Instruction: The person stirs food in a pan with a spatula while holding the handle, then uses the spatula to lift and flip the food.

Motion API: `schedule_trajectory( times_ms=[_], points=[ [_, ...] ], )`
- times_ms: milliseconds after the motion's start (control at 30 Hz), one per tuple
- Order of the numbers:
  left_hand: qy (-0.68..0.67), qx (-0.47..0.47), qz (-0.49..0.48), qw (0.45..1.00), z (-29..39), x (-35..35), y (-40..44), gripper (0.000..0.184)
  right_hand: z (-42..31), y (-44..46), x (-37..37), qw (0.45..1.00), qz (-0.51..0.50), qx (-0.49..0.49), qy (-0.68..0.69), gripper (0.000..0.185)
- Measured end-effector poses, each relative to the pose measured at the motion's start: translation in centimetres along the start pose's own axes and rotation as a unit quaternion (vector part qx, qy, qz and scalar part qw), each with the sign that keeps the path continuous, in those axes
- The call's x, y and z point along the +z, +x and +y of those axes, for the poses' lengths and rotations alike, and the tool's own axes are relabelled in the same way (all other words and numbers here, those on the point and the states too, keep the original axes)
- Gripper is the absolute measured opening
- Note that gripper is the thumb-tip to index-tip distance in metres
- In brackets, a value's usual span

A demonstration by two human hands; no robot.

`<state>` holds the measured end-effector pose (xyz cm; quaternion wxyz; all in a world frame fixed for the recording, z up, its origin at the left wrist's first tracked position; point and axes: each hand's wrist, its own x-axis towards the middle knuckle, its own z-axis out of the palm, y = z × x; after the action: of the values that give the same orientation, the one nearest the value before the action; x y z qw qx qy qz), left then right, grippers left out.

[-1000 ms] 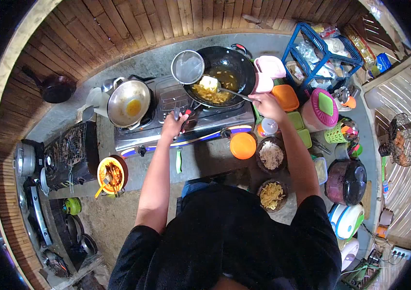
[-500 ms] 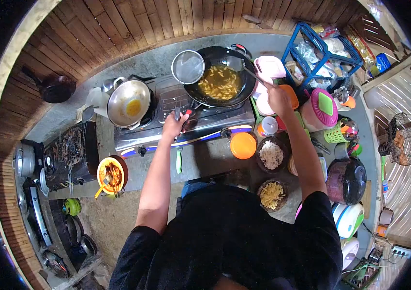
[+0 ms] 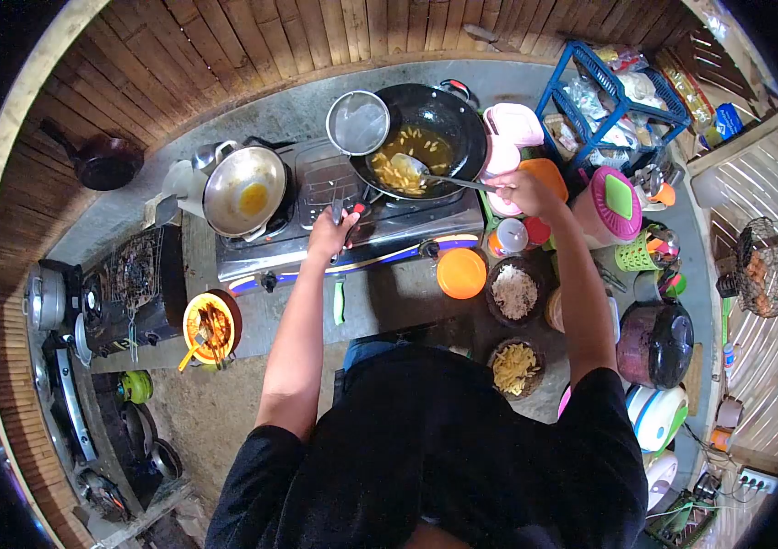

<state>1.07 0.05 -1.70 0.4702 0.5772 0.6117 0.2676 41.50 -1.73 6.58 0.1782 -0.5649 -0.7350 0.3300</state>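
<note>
My left hand (image 3: pixel 329 235) is closed around the handle of a round mesh strainer (image 3: pixel 358 123), which is held over the left edge of the black wok (image 3: pixel 468 145). The wok's red-and-black handle lies against the same hand; whether I grip it too I cannot tell. My right hand (image 3: pixel 528 194) is wrapped round the long handle of a metal spatula (image 3: pixel 410 165). The spatula's blade is down in the wok's near left part, among yellow pieces (image 3: pixel 387 172) in brownish oil. The wok sits on the right burner of the gas stove (image 3: pixel 316 261).
A pale pan (image 3: pixel 233 215) with a little yellow oil stands on the left burner. Near the stove's front right are an orange lid (image 3: pixel 461 274), a bowl of white shreds (image 3: pixel 513 291) and a bowl of yellow pieces (image 3: pixel 515 368). A blue rack (image 3: pixel 604 101) stands at back right.
The spatula has swung from the wok's far right side down to its near left, pushing the yellow pieces together. My right hand has lowered slightly; the left hand and strainer barely moved.
</note>
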Motion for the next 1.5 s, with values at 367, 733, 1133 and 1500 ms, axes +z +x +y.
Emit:
schedule_trajectory(
  times_ms=[367, 733, 1133, 1500],
  points=[
    [-0.013, -0.024, -0.003, 1.000, 0.7, -0.1, -0.5, 0.030, 0.7, 1.3, 0.1, 0.961, 0.214, 0.022, -0.175, 0.032],
    [-0.017, -0.009, 0.003, 1.000, 1.1, -0.1, -0.9, 0.030, 3.7, 1.8, 2.9, 0.970, 0.191, -0.088, -0.125, 0.032],
    [-0.041, 0.002, -0.003, 0.999, 0.6, 0.1, -0.7, 0.032, -0.7, -1.3, 1.5, 0.998, 0.040, -0.014, 0.053, 0.031],
    [-0.044, 0.023, -0.002, 0.999, -1.3, 0.5, 0.4, 0.031, -8.4, -7.2, -3.7, 0.939, 0.138, 0.048, -0.312, 0.029]
  ],
)
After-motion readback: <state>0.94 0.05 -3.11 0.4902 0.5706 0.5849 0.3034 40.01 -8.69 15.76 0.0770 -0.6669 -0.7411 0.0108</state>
